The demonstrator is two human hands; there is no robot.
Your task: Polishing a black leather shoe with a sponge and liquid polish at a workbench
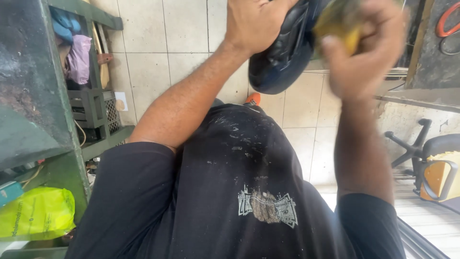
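Hands meet at the top of the view; the left hand wraps its fingers tight around the heel end of a dark navy, glossy moulded shoe, held above the black-shirted torso; the right hand is closed on a blurred yellow sponge-like pad, pressed against the shoe; beige floor tiles lie beneath; a green metal bench stands at the side.

We see a crumpled yellow-green plastic bag with dark print at the lower left, tucked under the green bench. Just beside it, at the left edge, sits a small teal carton. A small pale label is stuck on the tiled wall behind the dark crate.
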